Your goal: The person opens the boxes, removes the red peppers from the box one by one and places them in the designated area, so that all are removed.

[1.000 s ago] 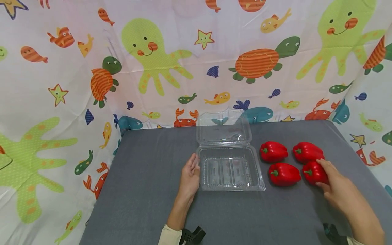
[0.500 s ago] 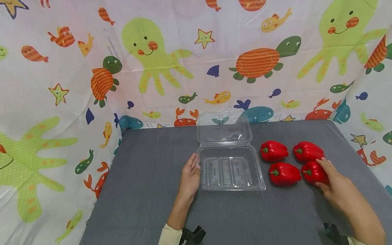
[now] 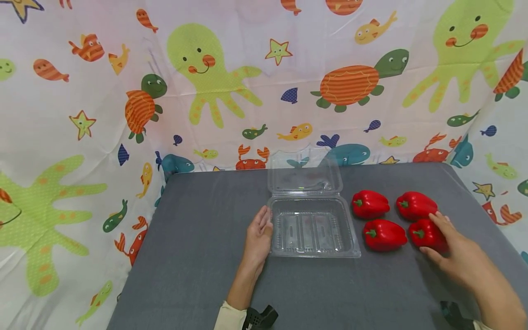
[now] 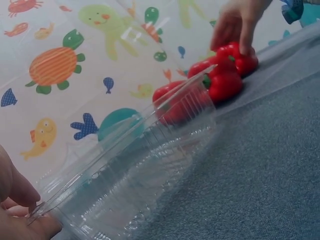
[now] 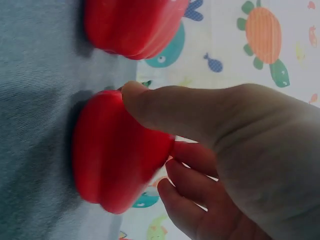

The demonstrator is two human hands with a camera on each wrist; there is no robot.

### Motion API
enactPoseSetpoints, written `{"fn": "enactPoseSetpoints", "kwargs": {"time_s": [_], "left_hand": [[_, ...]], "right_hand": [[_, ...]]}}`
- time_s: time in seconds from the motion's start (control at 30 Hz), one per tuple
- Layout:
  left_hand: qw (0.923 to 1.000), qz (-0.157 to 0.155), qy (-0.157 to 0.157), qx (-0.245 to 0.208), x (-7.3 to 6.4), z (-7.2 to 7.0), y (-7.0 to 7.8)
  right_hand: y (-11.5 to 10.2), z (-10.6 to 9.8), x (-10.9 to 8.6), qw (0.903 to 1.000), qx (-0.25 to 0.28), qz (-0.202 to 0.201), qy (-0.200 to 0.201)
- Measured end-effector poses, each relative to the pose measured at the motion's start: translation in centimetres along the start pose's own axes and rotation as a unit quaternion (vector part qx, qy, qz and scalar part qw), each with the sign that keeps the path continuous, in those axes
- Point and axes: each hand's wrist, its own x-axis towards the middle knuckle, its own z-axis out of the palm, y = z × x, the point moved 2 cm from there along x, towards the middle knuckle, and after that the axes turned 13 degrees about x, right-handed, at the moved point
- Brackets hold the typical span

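A clear plastic clamshell container (image 3: 315, 253) lies on the table with its lid (image 3: 304, 178) raised at the back. My left hand (image 3: 257, 238) pinches the container's left rim between thumb and fingers, plain in the left wrist view (image 4: 35, 215). To the right, my right hand (image 3: 464, 259) grips the front-right red bell pepper (image 3: 426, 234). In the right wrist view, the thumb (image 5: 170, 107) lies along one side of that bell pepper (image 5: 107, 155), with the fingers at its other side, partly hidden. The pepper still rests on the table.
Three more red bell peppers sit close by: back left (image 3: 370, 204), back right (image 3: 415, 205) and front left (image 3: 384, 235). The grey-covered table (image 3: 198, 256) meets a sea-animal printed curtain (image 3: 231, 55) behind and at both sides.
My right hand has shifted slightly to the right, and its thumb reaches farther along the pepper's near side. That pepper has moved slightly right. The left hand keeps its hold on the container.
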Motion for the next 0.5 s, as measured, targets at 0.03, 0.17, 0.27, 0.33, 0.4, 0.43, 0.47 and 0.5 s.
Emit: {"fn": "enactPoseSetpoints", "kwargs": {"time_s": [0.03, 0.17, 0.27, 0.33, 0.4, 0.43, 0.47, 0.5], "left_hand": [[1.0, 0.0, -0.001, -0.002, 0.0, 0.0, 0.0], [1.0, -0.003, 0.002, 0.001, -0.1, 0.0, 0.0], [0.9999, -0.01, 0.007, 0.001, -0.2, -0.1, -0.1], [0.9998, -0.014, 0.012, 0.001, -0.2, -0.1, 0.0], [0.9997, -0.014, 0.018, 0.003, -0.1, -0.2, 0.1], [0.9997, -0.011, 0.022, 0.005, -0.1, -0.3, 0.2], [0.9996, -0.008, 0.026, 0.009, -0.1, -0.4, 0.4], [0.9994, -0.004, 0.03, 0.015, -0.1, -0.5, 0.5]], "right_hand": [[-0.3, 0.0, 0.0, 1.0, -0.002, -0.002, 0.001], [-2.0, -0.1, -0.1, 0.9994, -0.002, -0.035, 0.009], [-3.5, 0.0, 0.0, 0.9976, 0.009, -0.068, 0.004], [-4.4, 0.1, 0.1, 0.9964, 0.018, -0.083, -0.001], [-5.3, 0.1, 0.1, 0.9949, 0.026, -0.097, 0.002], [-5.7, 0.1, 0.0, 0.9942, 0.029, -0.103, 0.006], [-6.1, 0.1, 0.0, 0.9935, 0.033, -0.108, 0.007], [-6.5, 0.0, 0.0, 0.9927, 0.037, -0.114, 0.009]]}}
